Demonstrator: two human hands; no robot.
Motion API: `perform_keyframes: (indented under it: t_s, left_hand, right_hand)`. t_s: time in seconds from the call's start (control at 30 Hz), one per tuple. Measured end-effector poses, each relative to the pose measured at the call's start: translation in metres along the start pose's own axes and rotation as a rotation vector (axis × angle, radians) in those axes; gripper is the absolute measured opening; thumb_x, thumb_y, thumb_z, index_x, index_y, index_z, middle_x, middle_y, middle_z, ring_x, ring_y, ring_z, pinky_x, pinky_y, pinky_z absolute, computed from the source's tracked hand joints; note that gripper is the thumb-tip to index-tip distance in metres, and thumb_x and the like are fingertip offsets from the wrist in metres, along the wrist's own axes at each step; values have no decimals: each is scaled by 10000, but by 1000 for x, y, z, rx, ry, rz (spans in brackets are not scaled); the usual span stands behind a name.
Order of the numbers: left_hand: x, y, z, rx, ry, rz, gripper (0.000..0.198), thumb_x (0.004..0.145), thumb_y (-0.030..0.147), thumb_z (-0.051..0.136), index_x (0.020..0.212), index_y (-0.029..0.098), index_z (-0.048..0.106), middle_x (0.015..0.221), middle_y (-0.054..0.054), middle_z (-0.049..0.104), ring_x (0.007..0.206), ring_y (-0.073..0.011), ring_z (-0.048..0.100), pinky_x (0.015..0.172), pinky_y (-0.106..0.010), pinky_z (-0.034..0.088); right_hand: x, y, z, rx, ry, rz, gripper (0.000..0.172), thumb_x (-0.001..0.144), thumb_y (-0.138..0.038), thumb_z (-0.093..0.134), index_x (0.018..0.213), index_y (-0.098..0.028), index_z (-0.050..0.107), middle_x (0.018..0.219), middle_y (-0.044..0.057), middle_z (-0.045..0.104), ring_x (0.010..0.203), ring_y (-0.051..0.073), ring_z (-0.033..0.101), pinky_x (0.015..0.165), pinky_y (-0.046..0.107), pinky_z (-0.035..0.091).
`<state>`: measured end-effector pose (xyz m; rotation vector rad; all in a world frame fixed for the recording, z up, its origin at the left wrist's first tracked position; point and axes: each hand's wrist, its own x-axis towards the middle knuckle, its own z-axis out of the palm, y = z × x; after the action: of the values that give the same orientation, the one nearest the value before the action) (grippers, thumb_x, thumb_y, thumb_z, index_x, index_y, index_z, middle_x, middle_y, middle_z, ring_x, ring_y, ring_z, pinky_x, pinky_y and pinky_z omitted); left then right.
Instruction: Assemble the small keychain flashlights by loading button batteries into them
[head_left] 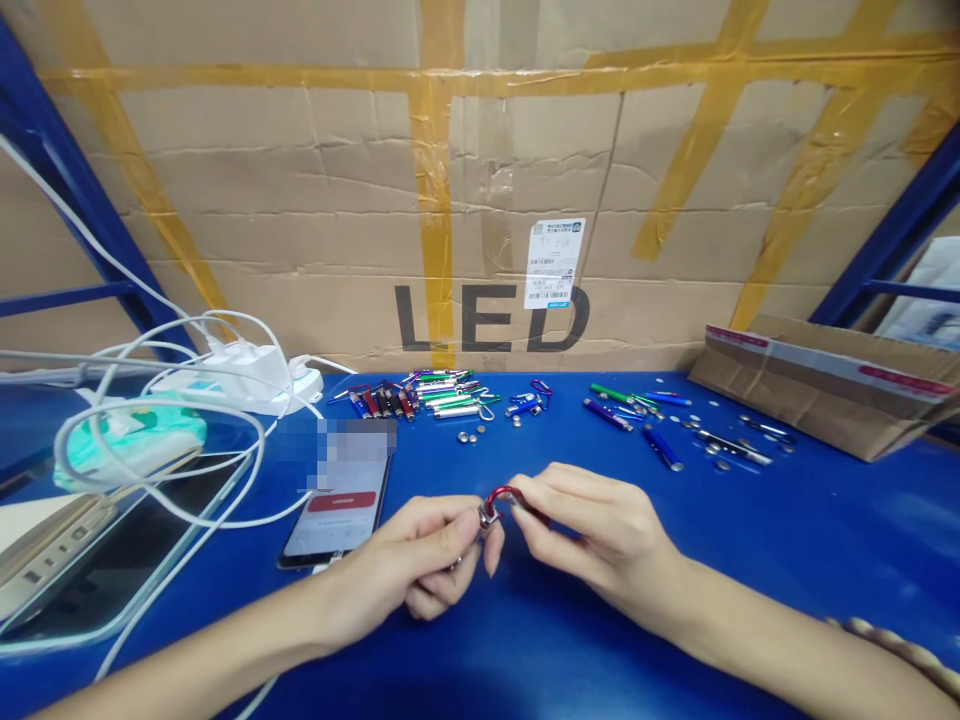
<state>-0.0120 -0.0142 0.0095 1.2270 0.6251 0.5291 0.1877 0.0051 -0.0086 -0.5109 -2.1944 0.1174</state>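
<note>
Above the blue table, my left hand pinches a small silver metal piece between thumb and fingers. My right hand grips a red carabiner clip, whose curved end meets the silver piece. The fingers hide the rest of both parts. Beyond my hands lie a cluster of dark and red mini flashlights and a pile of silver and green ones. A few button cells sit in front of the pile, near a blue flashlight with a clip.
A lit phone lies at left, beside a tablet, looping white cables and a power strip. Loose flashlight parts are scattered at right, before an opened cardboard box. A large taped carton closes off the back.
</note>
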Motion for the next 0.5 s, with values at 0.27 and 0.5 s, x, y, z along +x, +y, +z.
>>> perform_keyframes:
  t_s: [0.27, 0.5]
  left_hand:
    - [10, 17, -21, 172, 330, 258, 221, 908, 380, 369, 967, 187, 459, 459, 104, 295, 364, -47, 197, 360, -158, 179]
    - [25, 60, -65, 782, 895, 5, 282, 946, 328, 212, 1036, 156, 417, 499, 74, 419, 411, -83, 461, 430, -184, 373]
  right_hand:
    - [12, 18, -23, -11, -5, 340, 406, 913, -264, 393, 1299, -147, 438, 768, 16, 639, 706, 120, 600, 734, 264, 495]
    - [12, 34, -31, -256, -30, 280, 355, 867, -253, 404, 1179, -149, 538, 823, 44, 671, 706, 149, 631, 660, 272, 503]
